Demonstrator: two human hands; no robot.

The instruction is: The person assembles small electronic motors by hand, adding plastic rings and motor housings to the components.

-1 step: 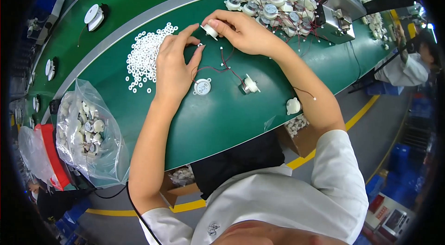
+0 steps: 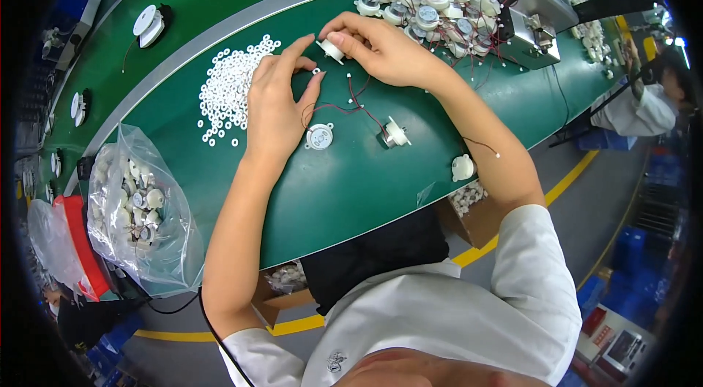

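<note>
A small geared motor with a white round housing (image 2: 333, 51) is pinched between the thumb and fingers of my right hand (image 2: 372, 49). My left hand (image 2: 274, 90) is close beside it, thumb and a finger closed on a small white ring washer (image 2: 316, 71). The left index fingertip reaches to the motor's edge; I cannot tell whether it touches. Below my hands lie a motor with its grey face up (image 2: 319, 136) and another motor tipped on its side (image 2: 395, 134), with thin red and dark wires. A heap of white ring washers (image 2: 228, 87) spreads left of my left hand.
Many wired motors (image 2: 439, 10) are piled beyond my right hand, beside a metal machine (image 2: 531, 39). A clear bag of motors (image 2: 143, 204) sits at the left. One motor (image 2: 463, 167) lies by my right forearm. Spools of white parts (image 2: 149, 25) stand on the green belt.
</note>
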